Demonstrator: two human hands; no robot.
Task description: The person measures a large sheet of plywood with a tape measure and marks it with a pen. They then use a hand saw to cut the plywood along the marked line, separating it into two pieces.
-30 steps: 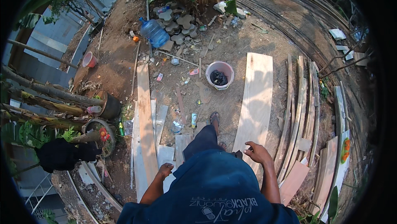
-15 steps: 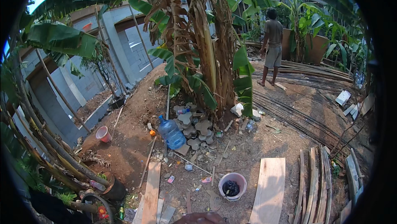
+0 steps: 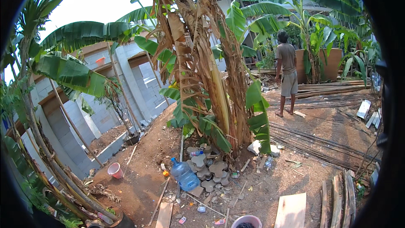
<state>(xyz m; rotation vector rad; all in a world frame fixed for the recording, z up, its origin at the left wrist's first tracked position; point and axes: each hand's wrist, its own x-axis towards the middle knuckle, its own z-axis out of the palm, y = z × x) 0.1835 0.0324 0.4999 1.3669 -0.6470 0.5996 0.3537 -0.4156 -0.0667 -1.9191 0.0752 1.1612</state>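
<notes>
Neither of my hands shows at this moment. Closest to me, at the lower edge, is a pale pink bucket (image 3: 247, 218) with something dark inside, cut off by the frame. To its right a wide wooden board (image 3: 291, 211) lies flat on the ground, and a narrower plank (image 3: 164, 216) lies to its left. Farther out, a large blue water jug (image 3: 184, 177) leans on its side against a heap of grey paving blocks (image 3: 218, 168) at the foot of a banana plant (image 3: 215, 84).
A person (image 3: 287, 72) stands at the back right, turned away, by long thin rods (image 3: 320, 137) on the ground. Timber strips (image 3: 337, 202) lie at the lower right. A small pink bucket (image 3: 115, 170) sits to the left, before a grey block wall (image 3: 135, 76).
The view has tilted up, so everything sits lower in the picture and slightly to the right. A brown shape at the lower edge, possibly part of a hand, has gone out of view.
</notes>
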